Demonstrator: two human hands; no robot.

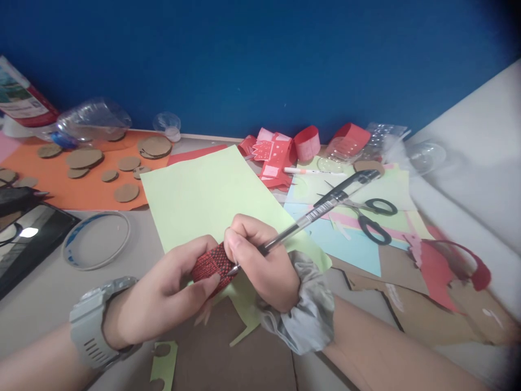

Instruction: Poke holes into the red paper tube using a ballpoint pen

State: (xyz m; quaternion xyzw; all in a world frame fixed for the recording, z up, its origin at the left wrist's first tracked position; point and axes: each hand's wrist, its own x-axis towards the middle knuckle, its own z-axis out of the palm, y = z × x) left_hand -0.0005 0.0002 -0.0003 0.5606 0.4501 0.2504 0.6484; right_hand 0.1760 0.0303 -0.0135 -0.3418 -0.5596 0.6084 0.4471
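Below centre, the left hand (173, 290) pinched a red-and-black piece (209, 265), seemingly steadying it against the pen (311, 216) the right hand (268, 274) gripped.

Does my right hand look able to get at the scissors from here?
Likely yes, once free: your right hand grips a pen, which partly overlaps the scissors in this view, but both handles look uncovered.
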